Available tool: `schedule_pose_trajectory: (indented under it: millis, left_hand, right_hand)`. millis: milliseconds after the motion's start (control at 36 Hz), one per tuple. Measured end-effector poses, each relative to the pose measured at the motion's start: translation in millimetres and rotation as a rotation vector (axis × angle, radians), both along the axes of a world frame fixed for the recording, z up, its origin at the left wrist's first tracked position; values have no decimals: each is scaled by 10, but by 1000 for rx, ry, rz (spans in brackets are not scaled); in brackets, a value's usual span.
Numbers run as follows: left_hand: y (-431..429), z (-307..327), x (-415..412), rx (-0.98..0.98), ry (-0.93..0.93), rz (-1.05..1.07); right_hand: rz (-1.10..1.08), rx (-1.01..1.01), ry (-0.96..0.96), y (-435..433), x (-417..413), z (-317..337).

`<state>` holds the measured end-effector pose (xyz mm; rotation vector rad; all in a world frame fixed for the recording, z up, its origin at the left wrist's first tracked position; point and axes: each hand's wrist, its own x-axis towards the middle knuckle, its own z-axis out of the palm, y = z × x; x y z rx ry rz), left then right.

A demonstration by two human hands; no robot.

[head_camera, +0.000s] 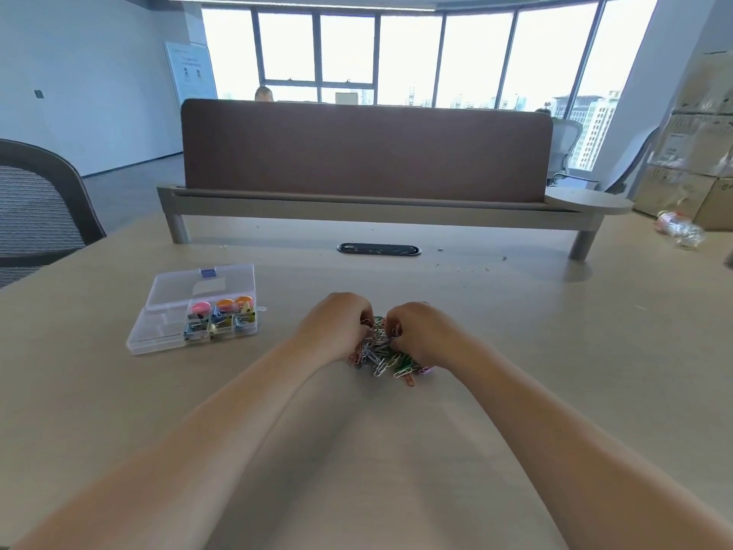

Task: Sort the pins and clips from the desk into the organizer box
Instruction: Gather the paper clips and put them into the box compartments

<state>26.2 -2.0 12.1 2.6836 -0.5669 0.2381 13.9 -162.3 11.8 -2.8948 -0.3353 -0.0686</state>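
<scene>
A heap of coloured paper clips (382, 361) lies on the beige desk in front of me. My left hand (335, 327) and my right hand (418, 331) sit on either side of the heap, fingers curled into it and gathering clips between them. The fingertips are hidden among the clips. To the left stands the clear plastic organizer box (158, 331) with its lid (178, 285) folded open behind it. Its right-hand compartments hold coloured binder clips (220, 321) and round pink and orange pieces; the left compartments look bare.
A brown partition screen (367, 148) on a raised shelf runs across the desk's far side, with a black cable grommet (378, 249) below it. A mesh office chair (35, 208) stands at left. Cardboard boxes (690, 152) and a crumpled plastic bag are at right.
</scene>
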Motion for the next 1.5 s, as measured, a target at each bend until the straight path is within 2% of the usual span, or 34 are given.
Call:
schedule_pose_trajectory:
  millis: [389, 750, 1111, 1306, 1500]
  left_hand:
    - [13, 107, -24, -88, 17, -17]
    - [280, 178, -108, -242, 124, 25]
    - [1220, 353, -225, -368, 121, 184]
    - [1864, 388, -219, -295, 63, 322]
    - [2396, 385, -159, -255, 98, 391]
  right_hand:
    - [-36, 50, -56, -27, -24, 187]
    - [-12, 127, -32, 189, -44, 281]
    - [159, 199, -14, 1071, 101, 466]
    - [242, 246, 26, 1706, 255, 476]
    - [310, 222, 23, 2235, 444, 425]
